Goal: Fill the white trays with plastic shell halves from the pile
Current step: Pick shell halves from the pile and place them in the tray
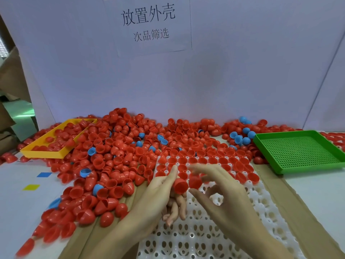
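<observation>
Left hand (158,186) grasping a red shell half (180,186), rim turned toward the right hand (220,186), grip released just beside, over white tray (205,230)'s empty near sockets.

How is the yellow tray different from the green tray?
The yellow tray lies far left, inside the pile, and holds many red shell halves; the green tray lies far right, at the pile's edge, and holds none that I can see. The green tray's floor is perforated; the yellow tray's floor is mostly hidden by shells. Both are shallow rectangular plastic trays with low rims.
</observation>
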The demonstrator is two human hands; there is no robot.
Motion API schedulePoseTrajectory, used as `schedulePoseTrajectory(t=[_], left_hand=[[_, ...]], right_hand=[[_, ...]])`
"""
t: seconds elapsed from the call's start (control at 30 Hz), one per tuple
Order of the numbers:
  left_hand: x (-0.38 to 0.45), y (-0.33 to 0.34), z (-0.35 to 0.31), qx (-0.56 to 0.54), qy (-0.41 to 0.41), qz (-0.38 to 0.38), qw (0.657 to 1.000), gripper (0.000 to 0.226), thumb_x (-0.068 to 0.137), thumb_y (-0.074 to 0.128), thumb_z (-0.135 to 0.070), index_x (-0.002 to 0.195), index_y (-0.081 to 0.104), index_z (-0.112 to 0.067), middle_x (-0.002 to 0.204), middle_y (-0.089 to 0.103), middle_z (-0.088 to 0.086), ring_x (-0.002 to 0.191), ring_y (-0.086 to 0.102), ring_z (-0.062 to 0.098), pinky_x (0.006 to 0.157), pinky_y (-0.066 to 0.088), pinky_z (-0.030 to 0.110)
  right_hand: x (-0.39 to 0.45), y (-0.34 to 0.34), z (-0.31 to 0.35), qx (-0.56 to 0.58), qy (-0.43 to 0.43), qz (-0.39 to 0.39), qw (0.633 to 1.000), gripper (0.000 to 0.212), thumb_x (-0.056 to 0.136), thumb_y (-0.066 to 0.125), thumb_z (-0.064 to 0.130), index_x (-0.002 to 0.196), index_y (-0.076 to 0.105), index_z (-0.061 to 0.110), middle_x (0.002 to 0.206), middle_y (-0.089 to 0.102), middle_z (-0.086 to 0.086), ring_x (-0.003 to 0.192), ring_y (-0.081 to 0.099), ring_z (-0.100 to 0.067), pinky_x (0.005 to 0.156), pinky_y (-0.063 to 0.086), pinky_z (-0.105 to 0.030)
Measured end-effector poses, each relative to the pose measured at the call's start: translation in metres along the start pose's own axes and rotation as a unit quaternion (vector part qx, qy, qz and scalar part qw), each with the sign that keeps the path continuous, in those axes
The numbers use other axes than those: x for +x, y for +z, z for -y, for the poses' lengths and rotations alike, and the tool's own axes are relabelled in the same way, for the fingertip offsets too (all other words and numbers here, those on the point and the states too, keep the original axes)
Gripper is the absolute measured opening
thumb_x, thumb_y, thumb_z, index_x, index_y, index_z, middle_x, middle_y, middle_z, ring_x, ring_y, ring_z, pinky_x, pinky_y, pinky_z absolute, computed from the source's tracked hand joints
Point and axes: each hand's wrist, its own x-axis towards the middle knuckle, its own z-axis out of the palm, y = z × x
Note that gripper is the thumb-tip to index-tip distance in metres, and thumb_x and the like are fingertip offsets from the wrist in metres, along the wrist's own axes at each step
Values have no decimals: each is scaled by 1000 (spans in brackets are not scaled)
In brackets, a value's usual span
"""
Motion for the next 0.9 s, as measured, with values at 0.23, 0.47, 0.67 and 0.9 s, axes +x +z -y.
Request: schedulePoseTrajectory(t=[0.23, 0.47, 0.67, 0.9], left_hand=[[2, -3, -8, 63, 89, -42, 993, 41, 103, 51, -60, 119, 67, -26, 93, 77, 14, 63, 73, 29, 57, 56, 34], [2, -2, -8, 108, 143, -70, 981, 25, 95, 72, -37, 118, 74, -29, 101, 78, 5, 80, 78, 27, 73, 61, 28], [5, -13, -4, 170, 142, -61, 973, 26, 97, 69, -40, 118, 75, -25, 94, 79, 1, 72, 76, 21, 63, 57, 23], [9, -40, -4, 221, 198, -176, 939, 28, 98, 54, -48, 105, 71, -27, 83, 72, 0, 55, 66, 17, 58, 55, 25]], right_hand=[[1, 0, 1, 150, 123, -5, 981, 12, 88, 83, 28, 93, 76, 37, 88, 76, 5, 77, 74, -17, 65, 59, -25], [0, 3, 5, 195, 122, 36, 972, 29, 98, 70, 29, 124, 60, 38, 86, 74, -5, 77, 74, -23, 68, 60, -30], [4, 6, 4, 125, 104, 80, 983, 20, 101, 67, 11, 108, 75, 28, 92, 78, 6, 87, 76, -19, 71, 61, -28], [18, 12, 3, -154, 96, 125, 975, 18, 102, 64, 23, 116, 71, 33, 96, 56, 23, 89, 58, 3, 80, 47, -9]])
